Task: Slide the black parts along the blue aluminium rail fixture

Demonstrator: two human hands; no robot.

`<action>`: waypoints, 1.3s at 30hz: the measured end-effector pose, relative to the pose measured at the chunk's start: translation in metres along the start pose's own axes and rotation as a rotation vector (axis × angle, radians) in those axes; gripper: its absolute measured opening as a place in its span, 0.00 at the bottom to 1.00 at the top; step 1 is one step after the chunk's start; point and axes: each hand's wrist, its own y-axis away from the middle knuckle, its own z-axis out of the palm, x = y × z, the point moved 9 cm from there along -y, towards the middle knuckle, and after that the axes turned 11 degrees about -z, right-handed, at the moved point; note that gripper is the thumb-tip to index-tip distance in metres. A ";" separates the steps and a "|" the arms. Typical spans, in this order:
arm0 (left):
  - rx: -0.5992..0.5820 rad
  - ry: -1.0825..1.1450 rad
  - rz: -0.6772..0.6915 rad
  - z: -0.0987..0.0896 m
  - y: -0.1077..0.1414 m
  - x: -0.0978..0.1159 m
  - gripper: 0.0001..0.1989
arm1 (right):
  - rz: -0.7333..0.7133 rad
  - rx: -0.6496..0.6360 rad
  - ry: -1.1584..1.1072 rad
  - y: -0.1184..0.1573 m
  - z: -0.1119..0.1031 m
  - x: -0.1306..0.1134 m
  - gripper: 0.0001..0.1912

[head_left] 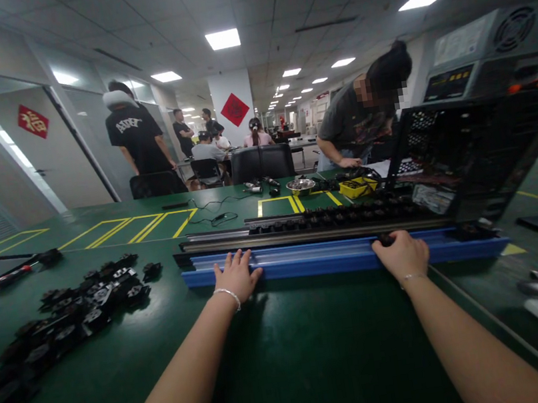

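A long blue rail with a groove along its length lies crosswise on the green table. My left hand rests on its left part, fingers stretched out and spread. Farther right, my right hand is closed at the rail's upper edge, with a small black part at its fingertips; most of that part is hidden. Directly behind the blue rail runs a dark metal rail. Behind this stands a row of small black parts. Another black part sits on the blue rail's right end.
Many loose black parts lie in a heap at left, beyond them a red-handled screwdriver. An open computer case stands at right. Behind the rails are a metal bowl and a yellow box. A person leans over the table's far side.
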 end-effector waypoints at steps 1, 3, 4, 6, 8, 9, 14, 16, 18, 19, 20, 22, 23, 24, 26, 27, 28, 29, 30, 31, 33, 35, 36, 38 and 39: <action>0.007 0.004 0.042 0.001 0.002 0.009 0.30 | 0.008 -0.012 0.012 0.001 0.000 0.000 0.18; 0.058 0.002 0.091 0.001 0.008 0.021 0.28 | 0.002 -0.032 0.018 0.002 0.000 0.000 0.18; 0.098 0.004 0.092 0.001 0.011 0.024 0.27 | -0.006 -0.038 0.016 0.003 0.000 0.000 0.18; 0.181 0.010 0.089 -0.001 0.016 0.026 0.24 | -0.014 -0.041 0.011 0.004 -0.001 0.001 0.18; 0.246 0.019 0.103 -0.002 0.020 0.027 0.23 | -0.015 -0.036 0.005 0.005 -0.001 0.002 0.19; 0.262 0.024 0.108 -0.003 0.022 0.026 0.22 | -0.015 -0.034 0.003 0.005 -0.001 0.002 0.19; 0.266 0.046 0.114 -0.004 0.022 0.024 0.21 | -0.017 -0.020 0.031 0.007 0.001 -0.004 0.20; 0.258 0.048 0.106 -0.004 0.022 0.024 0.21 | -0.020 -0.012 0.035 0.007 0.001 -0.007 0.20; 0.258 0.050 0.103 -0.004 0.022 0.025 0.21 | -0.023 -0.011 0.033 0.007 0.001 -0.008 0.19; 0.262 0.051 0.105 -0.005 0.022 0.025 0.21 | -0.023 -0.013 0.032 0.008 0.001 -0.008 0.19; 0.264 0.051 0.106 -0.005 0.022 0.025 0.21 | -0.022 -0.013 0.030 0.008 0.001 -0.008 0.20; 0.263 0.049 0.105 -0.005 0.023 0.025 0.21 | -0.025 -0.013 0.024 0.008 0.001 -0.008 0.20; 0.259 0.048 0.103 -0.005 0.023 0.025 0.21 | -0.027 -0.012 0.021 0.008 0.001 -0.009 0.20; 0.255 0.048 0.101 -0.005 0.023 0.025 0.21 | -0.030 -0.012 0.018 0.008 0.001 -0.009 0.20; 0.252 0.048 0.097 -0.005 0.022 0.025 0.20 | -0.037 -0.020 0.016 0.009 0.002 -0.011 0.20; 0.252 0.049 0.097 -0.005 0.022 0.025 0.20 | -0.038 -0.024 0.016 0.009 0.002 -0.012 0.20; 0.253 0.049 0.098 -0.005 0.022 0.025 0.20 | -0.039 -0.029 0.016 0.009 0.003 -0.013 0.20; 0.255 0.050 0.100 -0.005 0.022 0.025 0.20 | -0.039 -0.034 0.015 0.009 0.003 -0.014 0.20; 0.258 0.050 0.103 -0.005 0.022 0.025 0.20 | -0.039 -0.038 0.013 0.009 0.003 -0.015 0.21; 0.261 0.052 0.107 -0.005 0.022 0.025 0.20 | -0.037 -0.042 0.013 0.009 0.003 -0.016 0.21; 0.263 0.055 0.111 -0.005 0.023 0.025 0.20 | -0.033 -0.049 0.013 0.010 0.003 -0.018 0.21; 0.258 0.055 0.107 -0.004 0.023 0.025 0.20 | -0.034 -0.049 0.014 0.010 0.003 -0.019 0.21; 0.255 0.053 0.104 -0.004 0.023 0.025 0.20 | -0.037 -0.050 0.013 0.010 0.003 -0.020 0.21; 0.250 0.050 0.100 -0.005 0.023 0.025 0.20 | -0.042 -0.047 0.011 0.011 0.003 -0.021 0.21; 0.250 0.049 0.101 -0.005 0.023 0.025 0.20 | -0.044 -0.044 0.011 0.011 0.003 -0.022 0.21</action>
